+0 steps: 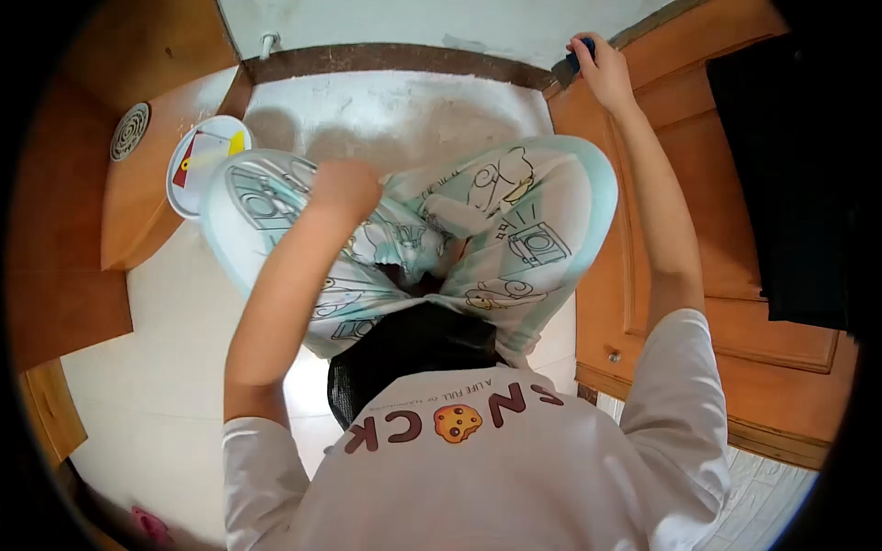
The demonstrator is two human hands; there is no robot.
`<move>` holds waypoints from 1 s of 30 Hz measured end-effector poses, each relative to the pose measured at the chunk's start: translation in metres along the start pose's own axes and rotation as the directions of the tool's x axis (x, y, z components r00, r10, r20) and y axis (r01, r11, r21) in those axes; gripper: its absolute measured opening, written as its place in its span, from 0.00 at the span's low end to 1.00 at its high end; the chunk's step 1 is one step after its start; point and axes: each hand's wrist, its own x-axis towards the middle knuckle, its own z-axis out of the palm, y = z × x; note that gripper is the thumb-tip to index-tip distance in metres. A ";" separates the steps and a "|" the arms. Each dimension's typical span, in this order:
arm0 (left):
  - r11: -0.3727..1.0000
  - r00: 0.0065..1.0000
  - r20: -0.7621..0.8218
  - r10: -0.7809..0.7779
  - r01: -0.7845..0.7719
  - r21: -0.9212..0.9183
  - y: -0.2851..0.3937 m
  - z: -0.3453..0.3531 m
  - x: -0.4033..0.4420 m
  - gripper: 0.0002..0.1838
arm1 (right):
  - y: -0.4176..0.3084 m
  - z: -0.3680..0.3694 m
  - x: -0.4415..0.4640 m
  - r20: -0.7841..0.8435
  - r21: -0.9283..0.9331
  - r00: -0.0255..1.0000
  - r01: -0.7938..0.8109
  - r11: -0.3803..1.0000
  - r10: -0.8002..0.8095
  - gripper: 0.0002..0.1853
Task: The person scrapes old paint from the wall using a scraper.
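My right hand (pixel 602 75) reaches to the top right, fingers closed around the dark handle of a scraper (pixel 563 73). Its flat blade touches or nearly touches the dark strip at the foot of the wall (pixel 432 28), beside the wooden door panel (pixel 661 119). Over my bent left knee, my left hand (pixel 347 190) is curled into a fist; its fingertips are turned away, so anything inside is hidden. Patterned light trousers (pixel 542 207) cover my spread knees.
A white round tub or lid (pixel 175 188) with red and yellow marks stands left of my knee, by a wooden ledge (pixel 147 202) with a round vent (pixel 130 131). Black cloth (pixel 781 184) hangs on the right door. A small white pipe fitting (pixel 267 44) sticks out from the wall.
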 end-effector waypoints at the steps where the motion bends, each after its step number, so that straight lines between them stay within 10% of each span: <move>1: 1.000 1.000 0.023 -0.015 0.015 0.007 0.001 -0.010 -0.004 0.19 | 0.008 0.009 0.003 0.031 0.015 0.999 -0.009 1.000 0.008 0.15; 11: 0.941 0.971 -0.235 0.038 0.045 0.336 0.017 0.017 0.000 0.13 | 0.043 0.055 -0.036 -0.005 0.088 0.982 -0.190 0.978 0.191 0.14; 17: 0.951 0.985 0.040 -0.169 0.152 0.270 0.025 -0.011 0.000 0.12 | 0.082 0.067 -0.103 -0.121 0.206 0.931 -0.315 0.926 0.344 0.10; 21: 0.913 0.989 -0.070 -0.131 0.148 0.381 0.037 0.008 0.001 0.12 | 0.101 0.064 -0.123 -0.039 0.532 0.745 -0.548 0.645 0.666 0.11; 30: 0.964 0.960 0.270 -0.068 -0.007 0.266 0.095 -0.015 0.060 0.11 | 0.147 0.073 -0.125 -0.100 0.879 0.537 -0.346 0.327 0.838 0.09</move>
